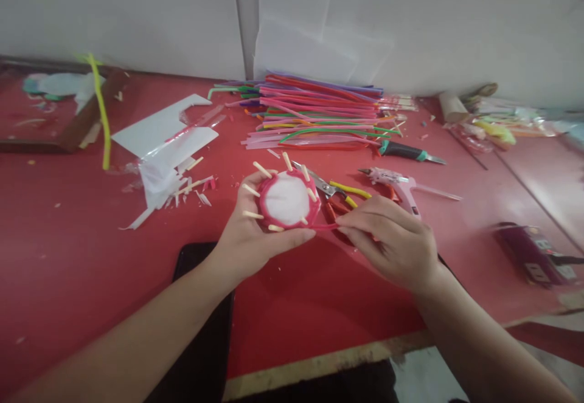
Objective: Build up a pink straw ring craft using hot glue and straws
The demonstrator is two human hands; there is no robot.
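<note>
My left hand [249,239] is closed around a white foam disc [286,199] with several short wooden sticks poking out round its rim. A pink plastic strip [325,227] is woven around those sticks. My right hand [390,239] pinches the loose end of that strip just right of the disc. Both hands hover above the red table [292,306], near its front edge.
Behind the hands lie pliers with yellow handles [335,191], a pink glue gun [396,183], a teal-handled knife [408,152] and a pile of coloured strips [319,111]. White plastic scraps [166,141] lie at the left, a power strip [531,254] at the right, a dark phone [201,318] under my left forearm.
</note>
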